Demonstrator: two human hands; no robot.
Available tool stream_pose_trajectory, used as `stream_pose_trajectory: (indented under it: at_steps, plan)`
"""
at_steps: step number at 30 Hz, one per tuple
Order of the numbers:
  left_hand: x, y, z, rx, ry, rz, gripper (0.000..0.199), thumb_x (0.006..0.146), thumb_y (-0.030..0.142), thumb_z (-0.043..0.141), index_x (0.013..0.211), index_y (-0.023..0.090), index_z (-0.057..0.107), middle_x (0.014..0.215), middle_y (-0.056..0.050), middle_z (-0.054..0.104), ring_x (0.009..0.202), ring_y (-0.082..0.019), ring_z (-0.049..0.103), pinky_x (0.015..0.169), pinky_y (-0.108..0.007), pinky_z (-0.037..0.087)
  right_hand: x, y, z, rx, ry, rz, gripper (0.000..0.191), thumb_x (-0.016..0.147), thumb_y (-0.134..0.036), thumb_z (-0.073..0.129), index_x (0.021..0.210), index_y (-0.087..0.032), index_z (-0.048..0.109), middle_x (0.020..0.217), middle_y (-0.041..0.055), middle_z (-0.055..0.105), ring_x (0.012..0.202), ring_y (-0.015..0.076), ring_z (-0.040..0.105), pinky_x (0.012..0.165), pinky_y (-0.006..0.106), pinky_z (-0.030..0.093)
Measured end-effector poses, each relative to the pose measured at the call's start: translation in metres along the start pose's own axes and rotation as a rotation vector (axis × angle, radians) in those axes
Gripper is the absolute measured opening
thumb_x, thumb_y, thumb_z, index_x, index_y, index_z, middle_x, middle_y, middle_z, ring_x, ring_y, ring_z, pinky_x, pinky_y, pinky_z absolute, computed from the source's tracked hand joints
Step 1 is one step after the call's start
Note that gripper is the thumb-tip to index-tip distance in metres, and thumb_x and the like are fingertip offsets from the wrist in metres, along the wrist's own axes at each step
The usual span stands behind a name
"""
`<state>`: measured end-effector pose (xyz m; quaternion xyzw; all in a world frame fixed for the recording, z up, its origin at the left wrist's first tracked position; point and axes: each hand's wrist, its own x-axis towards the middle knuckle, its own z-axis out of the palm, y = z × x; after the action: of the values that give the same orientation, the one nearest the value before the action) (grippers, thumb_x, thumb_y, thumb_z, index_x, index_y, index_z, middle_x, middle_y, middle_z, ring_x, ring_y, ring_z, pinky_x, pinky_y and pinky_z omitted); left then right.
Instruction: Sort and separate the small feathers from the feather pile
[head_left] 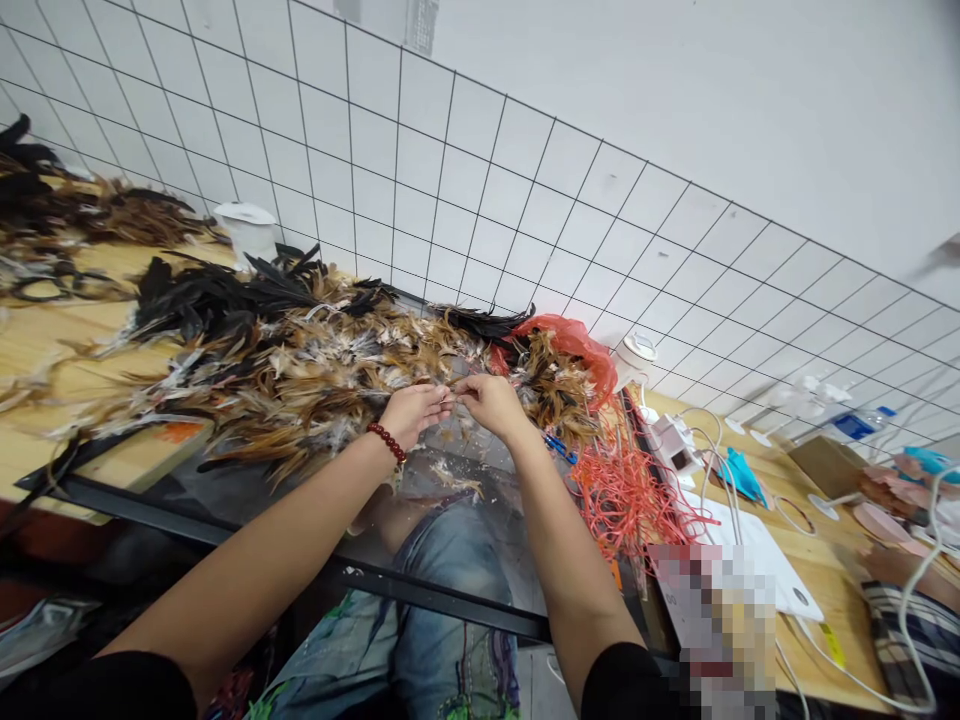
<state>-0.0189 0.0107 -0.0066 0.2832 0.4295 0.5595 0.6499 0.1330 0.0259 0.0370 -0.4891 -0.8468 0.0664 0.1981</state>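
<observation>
My left hand (421, 408), with a dark red bead bracelet (387, 443) on its wrist, is at the centre, its fingers pressed together. Close to its fingertips, my right hand (487, 398) is pinched. A small thing between the two hands is too tiny to make out. Behind and left of them spreads a heap of brown and white feathers (300, 380), with black feathers (202, 305) at its back. More brown feathers (555, 385) lie on the right, against a red plastic bag (574, 340).
Red cords (626, 490) are tangled right of my forearm, near blue scissors (560, 449). White cups (247, 232) stand at the back before a wire grid (450, 150). Chargers, cables and a white device (765, 560) lie right. A plaid sleeve (915, 630) shows at the right edge.
</observation>
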Motion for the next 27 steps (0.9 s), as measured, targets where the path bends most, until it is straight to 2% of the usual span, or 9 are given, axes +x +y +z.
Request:
stream_pose_trajectory:
  at_steps: [8,14,19,21,24,27]
  plan:
    - [-0.008,0.003,0.005,0.136,-0.033,-0.048,0.01,0.071,0.016,0.072,0.07,0.009,0.065,0.067,-0.01,0.068,0.056,-0.012,0.062,0.055,-0.022,0.051,0.0,-0.001,0.0,-0.098,0.032,-0.042,0.021,0.082,-0.02,0.053,0.09,-0.025,0.072,0.093,0.0033,0.07,0.089,0.0182,0.062,0.077,0.025,0.042]
    - [-0.008,0.001,0.005,0.202,-0.182,-0.07,0.023,0.067,0.022,0.076,0.057,0.01,0.06,0.052,-0.004,0.059,0.044,-0.008,0.052,0.044,-0.019,0.044,0.0,-0.003,-0.001,-0.07,0.049,-0.056,0.022,0.083,-0.02,0.051,0.091,-0.024,0.071,0.091,0.0038,0.069,0.089,0.0181,0.061,0.077,0.025,0.042]
    - [-0.006,0.003,0.003,0.127,-0.151,-0.052,0.01,0.073,0.016,0.069,0.069,0.008,0.064,0.057,-0.002,0.056,0.045,-0.007,0.051,0.045,-0.018,0.043,0.003,0.015,0.0,0.045,0.18,0.113,0.027,0.08,-0.017,0.055,0.102,-0.021,0.068,0.098,0.0062,0.069,0.09,0.0187,0.061,0.081,0.028,0.043]
    - [-0.005,0.003,0.003,0.097,-0.145,-0.053,0.007,0.077,0.014,0.065,0.073,0.008,0.065,0.058,-0.001,0.056,0.045,-0.006,0.051,0.046,-0.018,0.043,0.004,0.024,0.002,0.133,0.109,0.179,0.026,0.075,-0.017,0.061,0.1,-0.018,0.069,0.093,0.007,0.069,0.086,0.0186,0.061,0.081,0.029,0.044]
    - [-0.004,0.004,0.002,0.075,-0.143,-0.057,0.007,0.078,0.013,0.062,0.075,0.008,0.064,0.059,-0.001,0.055,0.045,-0.006,0.05,0.046,-0.017,0.043,0.006,0.032,0.01,0.403,-0.038,0.198,0.034,0.069,-0.017,0.067,0.103,-0.016,0.068,0.093,0.0055,0.068,0.079,0.0147,0.06,0.078,0.027,0.046]
    - [-0.004,0.003,0.002,0.063,-0.16,-0.047,0.007,0.077,0.014,0.065,0.074,0.008,0.064,0.059,-0.001,0.055,0.046,-0.006,0.05,0.046,-0.017,0.042,0.007,0.03,0.018,0.667,-0.027,0.188,0.045,0.068,-0.013,0.063,0.113,-0.018,0.063,0.1,0.0029,0.067,0.068,0.0086,0.056,0.069,0.023,0.045]
